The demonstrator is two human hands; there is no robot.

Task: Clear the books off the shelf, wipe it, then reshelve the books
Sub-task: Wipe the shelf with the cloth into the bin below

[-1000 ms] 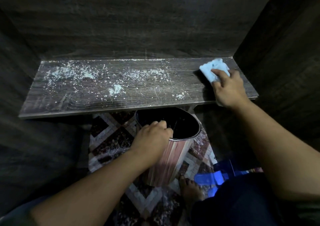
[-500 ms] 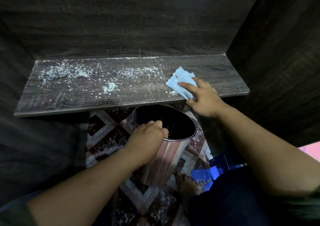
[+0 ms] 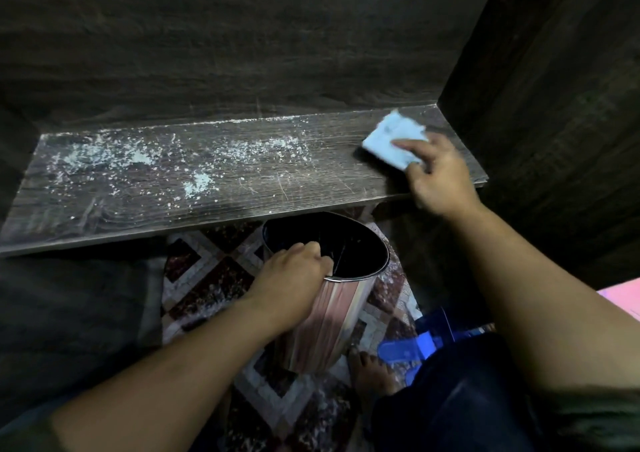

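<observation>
Since the earlier frame the pale blue folded cloth (image 3: 393,140) has swept back to the right end of the dark wood-grain shelf (image 3: 242,202). Soft, light, limp; best driven by flat pressure from above. Grip of right hand (image 3: 440,178): fingers spread, pressing the cloth down. White dust (image 3: 197,181) lies to the left. Grip of left hand (image 3: 294,271): curled on the rim of the shiny metal bin (image 3: 329,327).

dark woodgrain shelf (image 3: 311,188) speckled white, pale blue cloth (image 3: 388,140), pink-striped bin (image 3: 325,327), diamond-patterned rug (image 3: 207,278).
</observation>
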